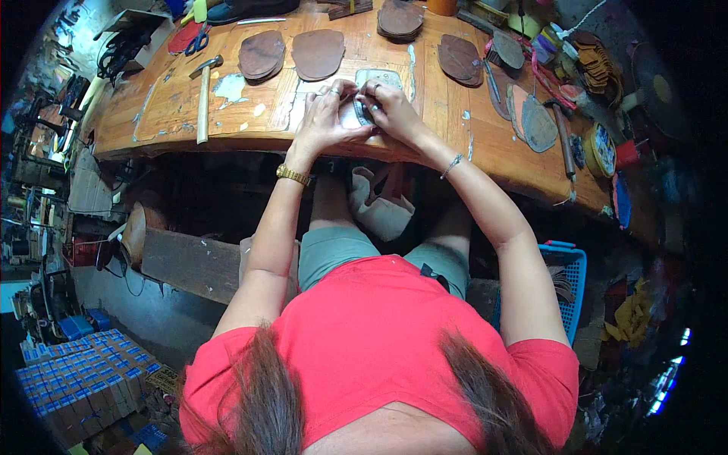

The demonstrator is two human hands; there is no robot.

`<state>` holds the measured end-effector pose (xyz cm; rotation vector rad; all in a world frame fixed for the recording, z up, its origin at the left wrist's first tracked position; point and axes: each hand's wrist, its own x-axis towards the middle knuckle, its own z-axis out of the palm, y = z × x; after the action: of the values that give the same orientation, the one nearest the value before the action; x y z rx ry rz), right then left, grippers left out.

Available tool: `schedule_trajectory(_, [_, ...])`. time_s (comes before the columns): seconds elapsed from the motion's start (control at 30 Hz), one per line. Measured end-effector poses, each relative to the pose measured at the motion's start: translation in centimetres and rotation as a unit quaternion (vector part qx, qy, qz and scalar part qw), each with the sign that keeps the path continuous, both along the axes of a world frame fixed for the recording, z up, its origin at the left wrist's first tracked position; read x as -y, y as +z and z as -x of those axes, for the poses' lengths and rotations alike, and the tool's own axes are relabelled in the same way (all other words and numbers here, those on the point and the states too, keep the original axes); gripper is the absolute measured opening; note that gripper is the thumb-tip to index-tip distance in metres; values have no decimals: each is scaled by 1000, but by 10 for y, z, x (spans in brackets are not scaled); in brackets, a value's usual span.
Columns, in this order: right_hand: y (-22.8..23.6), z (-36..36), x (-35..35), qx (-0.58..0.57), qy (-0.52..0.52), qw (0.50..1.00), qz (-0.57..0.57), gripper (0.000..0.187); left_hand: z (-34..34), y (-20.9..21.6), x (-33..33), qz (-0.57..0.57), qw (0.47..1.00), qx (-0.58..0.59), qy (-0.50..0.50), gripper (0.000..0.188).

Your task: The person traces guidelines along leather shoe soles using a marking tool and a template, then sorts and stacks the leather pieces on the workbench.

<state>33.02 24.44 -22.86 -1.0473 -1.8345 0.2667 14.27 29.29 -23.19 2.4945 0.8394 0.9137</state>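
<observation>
My left hand (331,117) and my right hand (392,112) meet over the near edge of a wooden worktable (171,110). The fingertips of both are drawn together in pinches, almost touching. Between and below them shows a small dark piece (364,114), mostly covered by the fingers; its kind cannot be made out. A pale slab (381,76) lies on the table just beyond my hands. Farther back rest stacks of brown, rounded leather pieces (318,55), with more stacks (460,60) to the right.
Left on the table lie a hammer (203,106) and blue-handled scissors (197,42). Cut pieces (540,127), a wooden-handled tool (563,136) and a round yellow tin (603,150) crowd the right edge. A blue basket (578,292) stands at lower right, stacked boxes (83,379) at lower left.
</observation>
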Motion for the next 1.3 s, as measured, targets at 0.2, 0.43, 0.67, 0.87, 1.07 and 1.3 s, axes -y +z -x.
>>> schedule_trajectory(0.2, [1,-4,-6,-63,-49,992,101,12,3,3,4,-34,999,-12,-9,62])
schedule_trajectory(0.43, [-3,-8,-9,-37,-61,995,70,12,2,0,3,-22,1000,6,-12,64])
schedule_trajectory(0.67, [-2,-3,-11,42,-11,999,-27,9,5,-4,1,-24,1000,12,-11,76])
schedule_trajectory(0.87, [-7,-9,-18,-93,-56,984,139,11,3,-4,1,-35,999,16,-12,76])
schedule_trajectory(1.07, [-5,-2,-17,27,-21,999,-35,7,4,-1,3,-19,1000,16,-13,75])
schedule_trajectory(1.3, [-11,-12,-28,-173,-40,968,177,18,1,-3,1,-45,998,29,-20,60])
